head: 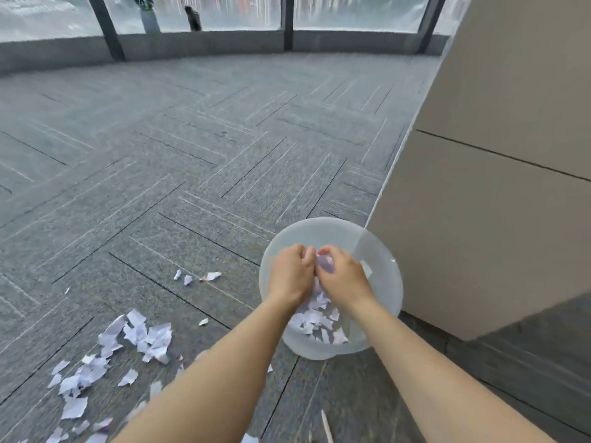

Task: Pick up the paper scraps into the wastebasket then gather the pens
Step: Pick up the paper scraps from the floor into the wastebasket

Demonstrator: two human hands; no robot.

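A translucent white wastebasket (383,247) stands on the grey carpet beside a beige wall. Torn paper scraps (315,319) lie in its bottom. My left hand (291,271) and my right hand (343,276) are held together over the basket's mouth, both closed around a small bunch of scraps (326,263) between them. Several more scraps (140,337) are strewn over the carpet at the lower left, with a few small ones (211,276) just left of the basket. A thin pale stick, perhaps a pen (327,426), lies at the bottom edge.
A beige wall corner (495,187) rises right behind the basket. Grey carpet tiles (192,155) stretch ahead to a low sill and windows (208,14), where two small dark items stand.
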